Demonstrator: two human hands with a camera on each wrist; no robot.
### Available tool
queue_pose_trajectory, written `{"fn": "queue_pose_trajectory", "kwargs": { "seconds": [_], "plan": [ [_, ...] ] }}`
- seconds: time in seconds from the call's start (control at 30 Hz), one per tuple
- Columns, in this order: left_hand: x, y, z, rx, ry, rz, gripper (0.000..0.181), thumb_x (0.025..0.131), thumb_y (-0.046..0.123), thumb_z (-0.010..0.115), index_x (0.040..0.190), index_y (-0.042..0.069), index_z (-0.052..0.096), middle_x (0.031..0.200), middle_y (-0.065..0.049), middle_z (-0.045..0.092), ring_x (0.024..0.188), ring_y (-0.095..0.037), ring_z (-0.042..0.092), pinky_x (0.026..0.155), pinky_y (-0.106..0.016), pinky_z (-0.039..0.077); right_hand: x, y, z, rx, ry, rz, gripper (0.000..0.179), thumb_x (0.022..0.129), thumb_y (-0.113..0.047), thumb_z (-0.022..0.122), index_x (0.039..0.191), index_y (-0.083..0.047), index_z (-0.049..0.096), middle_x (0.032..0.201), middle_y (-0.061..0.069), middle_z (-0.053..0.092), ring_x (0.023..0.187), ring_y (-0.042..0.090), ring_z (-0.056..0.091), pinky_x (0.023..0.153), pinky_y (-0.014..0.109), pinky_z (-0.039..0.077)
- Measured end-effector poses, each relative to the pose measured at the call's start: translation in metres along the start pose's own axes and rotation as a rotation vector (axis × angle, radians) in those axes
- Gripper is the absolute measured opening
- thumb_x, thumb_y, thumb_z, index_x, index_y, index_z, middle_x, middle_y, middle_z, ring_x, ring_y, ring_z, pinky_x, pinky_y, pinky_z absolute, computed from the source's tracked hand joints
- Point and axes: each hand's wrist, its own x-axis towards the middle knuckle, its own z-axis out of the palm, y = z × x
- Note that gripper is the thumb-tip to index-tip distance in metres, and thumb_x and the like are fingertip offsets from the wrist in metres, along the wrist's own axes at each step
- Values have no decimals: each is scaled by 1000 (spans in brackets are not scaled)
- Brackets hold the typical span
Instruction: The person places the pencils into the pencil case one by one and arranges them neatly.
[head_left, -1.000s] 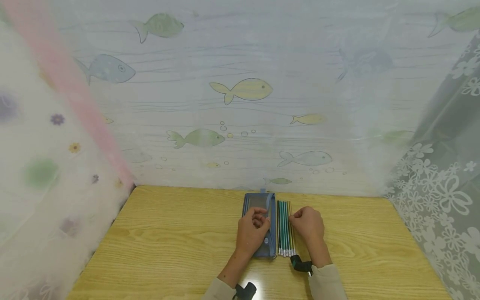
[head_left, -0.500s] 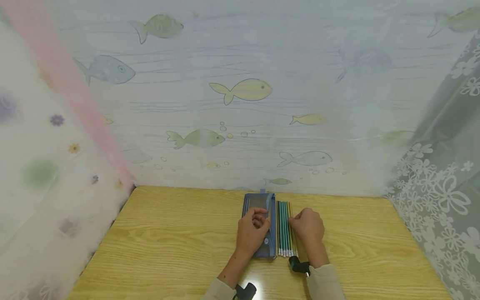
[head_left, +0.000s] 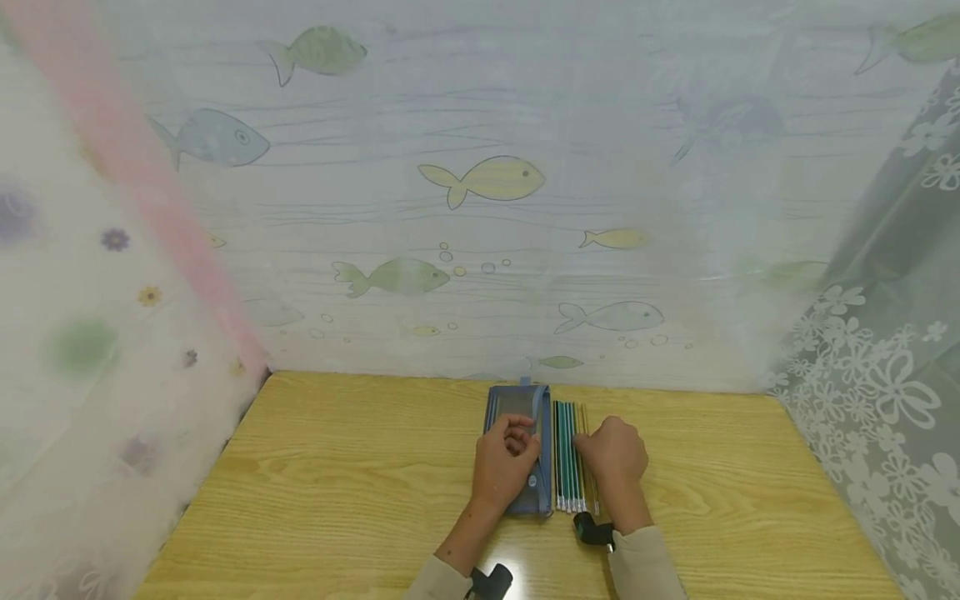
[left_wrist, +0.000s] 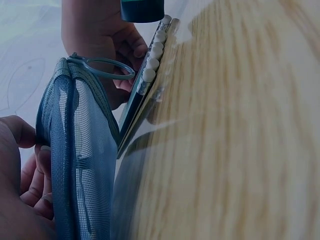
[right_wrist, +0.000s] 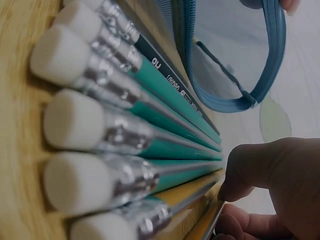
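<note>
A blue mesh pencil case (head_left: 517, 400) lies on the table with its zip side facing a row of pencils. My left hand (head_left: 504, 467) is over the case, its thumb and fingers pinching the edge, which stands raised in the left wrist view. Several teal pencils (head_left: 567, 467), a black pencil (right_wrist: 165, 70) and a yellow pencil (right_wrist: 187, 195) lie side by side, white erasers toward me. My right hand (head_left: 615, 450) pinches another yellow pencil (right_wrist: 204, 222) at the right end of the row, its eraser end set slightly apart from the others.
The wood-grain table (head_left: 337, 475) extends to both sides. A fish-print curtain (head_left: 480, 275) hangs at its far edge, with sheets at left and right. Black wrist cameras (head_left: 592, 529) sit close to the tabletop. A zip pull ring (left_wrist: 107, 67) sticks out from the case.
The eraser end of the outermost yellow pencil has swung right, away from the row. My right hand has shifted very slightly left; my left hand and the case stay put.
</note>
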Motion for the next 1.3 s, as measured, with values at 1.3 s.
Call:
{"fn": "queue_pose_trajectory", "kwargs": {
  "seconds": [1.3],
  "plan": [
    [0,0,-1,-1,-12,-5,17,97,12,76,113,11,73,82,-1,70,64,-9,63,59,-24,49,3,3,-16,210,-111,-67,47,90,-27,76,49,-15,57,44,-7,44,42,10,39,43,25,30]
  ]
}}
